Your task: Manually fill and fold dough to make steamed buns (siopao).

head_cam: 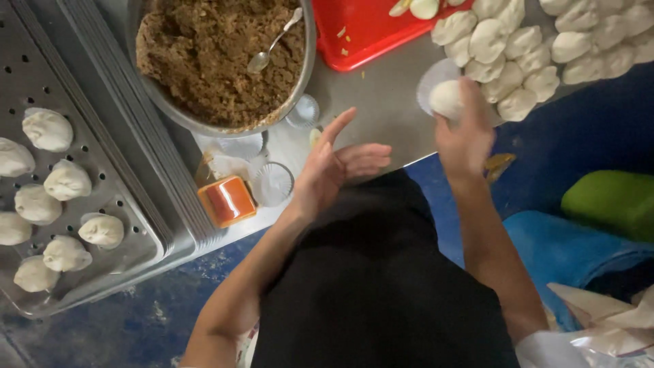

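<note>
Right hand [464,129] gripped a round white dough ball [446,99] over the grey metal table [381,102]; left hand [337,167] was spread, empty. Pick-up step; flattening it seemingly called for next.

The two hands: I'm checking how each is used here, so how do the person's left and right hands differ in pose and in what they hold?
The left hand is open, fingers spread, palm up and empty, while the right hand grips a round white dough ball. The left hand sits over the bare grey steel table; the right hand reaches farther out, to the heap of white dough pieces. Both are bare.
</note>
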